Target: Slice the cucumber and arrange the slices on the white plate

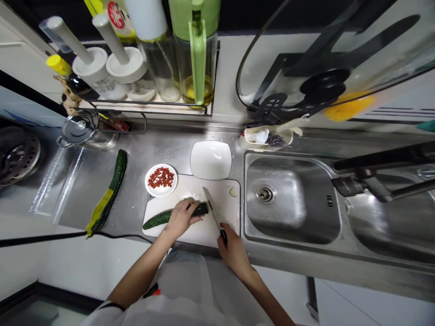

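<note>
A dark green cucumber (158,219) lies across a white cutting board (217,199) on the steel counter. My left hand (181,217) presses down on the cucumber's right part, fingers curled over it. My right hand (233,249) grips the black handle of a knife (210,207); the blade rests at the cucumber's right end, close to my left fingers. A small cucumber piece (233,192) sits at the board's far right corner.
A small plate of red berries (161,179) and an empty square white dish (210,159) stand behind the board. A second cucumber (112,188) lies to the left. A sink (288,199) is at the right, a rack of bottles (152,59) behind.
</note>
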`<state>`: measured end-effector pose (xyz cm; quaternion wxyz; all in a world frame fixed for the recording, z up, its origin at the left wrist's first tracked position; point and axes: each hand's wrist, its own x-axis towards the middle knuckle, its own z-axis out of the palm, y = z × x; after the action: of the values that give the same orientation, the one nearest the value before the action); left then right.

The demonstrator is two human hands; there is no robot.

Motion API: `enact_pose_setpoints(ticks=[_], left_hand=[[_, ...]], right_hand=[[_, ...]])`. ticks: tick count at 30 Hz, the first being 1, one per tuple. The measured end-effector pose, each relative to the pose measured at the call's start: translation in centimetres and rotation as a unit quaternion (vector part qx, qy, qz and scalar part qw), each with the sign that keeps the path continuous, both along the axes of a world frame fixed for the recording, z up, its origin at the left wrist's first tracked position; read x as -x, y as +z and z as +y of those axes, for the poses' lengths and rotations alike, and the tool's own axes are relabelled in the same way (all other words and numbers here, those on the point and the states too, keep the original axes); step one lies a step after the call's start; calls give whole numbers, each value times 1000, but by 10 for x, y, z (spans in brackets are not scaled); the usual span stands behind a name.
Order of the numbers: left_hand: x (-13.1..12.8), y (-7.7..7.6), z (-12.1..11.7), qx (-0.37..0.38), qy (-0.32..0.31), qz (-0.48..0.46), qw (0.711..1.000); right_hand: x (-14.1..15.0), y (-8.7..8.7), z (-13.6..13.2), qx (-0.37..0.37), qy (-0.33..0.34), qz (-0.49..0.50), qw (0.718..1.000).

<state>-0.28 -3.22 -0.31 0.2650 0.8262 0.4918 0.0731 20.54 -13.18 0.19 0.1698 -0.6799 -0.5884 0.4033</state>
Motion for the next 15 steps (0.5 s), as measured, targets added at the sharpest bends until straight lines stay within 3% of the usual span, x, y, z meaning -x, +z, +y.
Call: enact_pose_setpoints(ticks=[3, 6, 11, 15], left_hand=[[2, 1, 2, 9, -1, 21, 1000], [3, -4, -2, 9, 22, 2, 1000], [-1, -9, -10, -53, 68, -36, 996], [-11, -6, -9, -53, 36, -74, 995]], right_hand=[[-1, 1, 2, 14, 11, -20, 1000], [1, 10, 10, 80, 40, -78, 993], [12, 24, 30, 132, 75, -165, 974], [21, 23, 47, 144, 129, -186, 963]])
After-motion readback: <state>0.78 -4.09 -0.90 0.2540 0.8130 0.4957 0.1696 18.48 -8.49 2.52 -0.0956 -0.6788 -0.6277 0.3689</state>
